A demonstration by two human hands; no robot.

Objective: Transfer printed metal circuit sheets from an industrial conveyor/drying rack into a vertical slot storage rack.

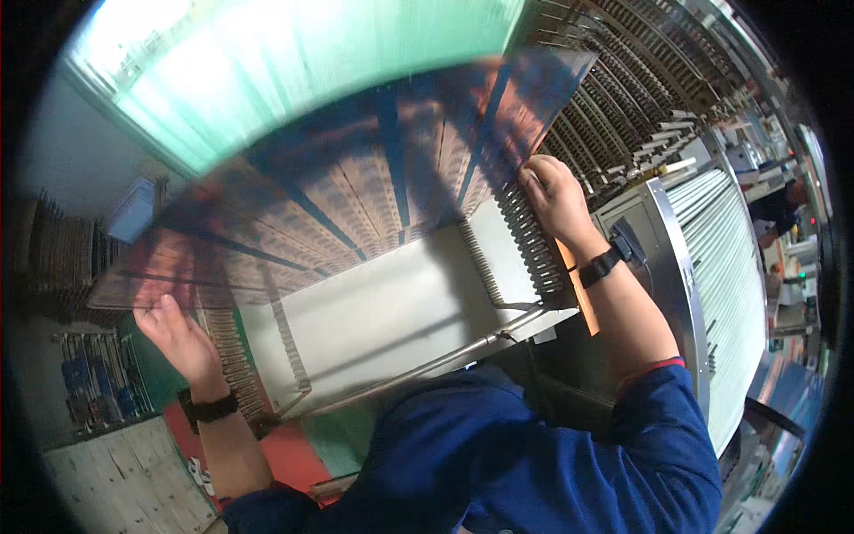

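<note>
— How many panels are held?
— One translucent brown panel (356,196), blurred, spanning the frame's middle.
— And the two hands?
— The left hand (173,334) grips its lower-left edge; the right hand (553,194) pinches the right edge.
— Its long axis?
— It rises from lower left to upper right, above one grey metal tray (391,311).

large thin panel (356,196), blue-striped over seemingly coppery patterning, motion-blurred, tilted above a grey metal tray
</note>
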